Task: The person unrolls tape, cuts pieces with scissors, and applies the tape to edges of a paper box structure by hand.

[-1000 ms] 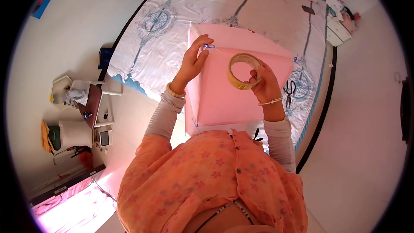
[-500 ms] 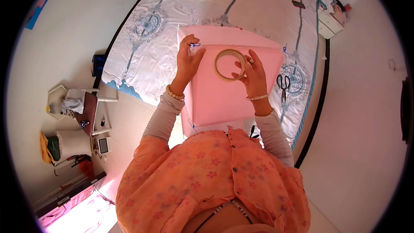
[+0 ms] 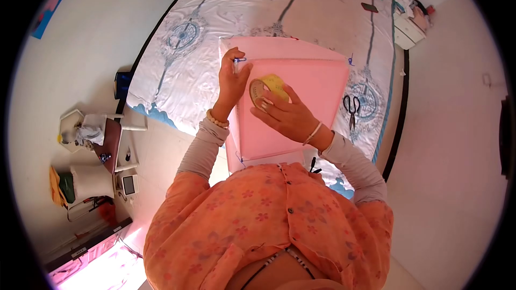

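The person stands over a bed (image 3: 226, 0) with a white and blue cover. A big pink box (image 3: 301, 86) sits on the bed, right in front of the person.

The left hand (image 3: 232, 78) is at the top left corner of the pink box, at about 10 o'clock from the middle of the box. Its grip is pinched together on a small blue clip (image 3: 239, 60) at that corner. It was pinching there a moment ago too, so this hand has not really moved.

The right hand (image 3: 287, 118) holds a roll of tape (image 3: 264, 90). The fingers are wrapped around the roll, so the grip is clamped on it. Half a second ago the roll was held up flat, and you could see through its round hole. Now it is turned on its side and has come closer to the left hand. It sits just beside the left thumb, over the top of the box.

This looks like the tape is being brought to the corner where the clip is. I think the sticking part is about to start, but I cannot see a loose end of tape.

A pair of scissors (image 3: 351, 108) lies on the bed at 3 o'clock from the box, well apart from both hands.
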